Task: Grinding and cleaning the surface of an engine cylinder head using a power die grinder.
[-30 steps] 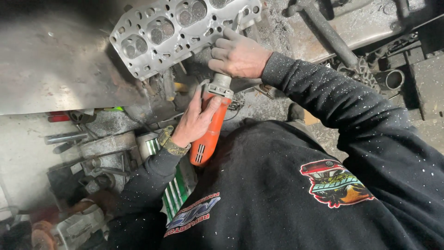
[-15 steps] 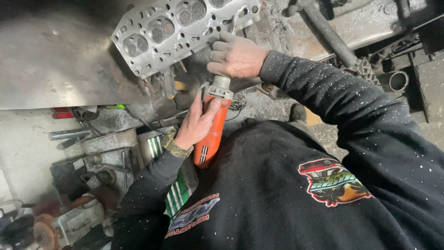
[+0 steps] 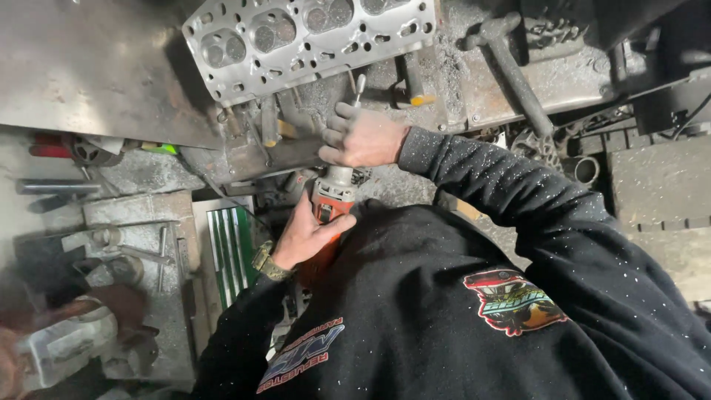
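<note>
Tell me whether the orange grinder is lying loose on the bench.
No, the left hand grips the orange grinder and the right hand holds its front end.

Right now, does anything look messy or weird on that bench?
Yes. Pale specks dust the black sweatshirt sleeve, and gritty dust covers the bench around the metal cylinder head. The left hand and right hand hold an orange power tool.

At the top of your frame lies a hammer (image 3: 515,70). Lower left you see a green striped box (image 3: 231,248), a red tool (image 3: 50,146) and a steel bar (image 3: 55,187).
</note>
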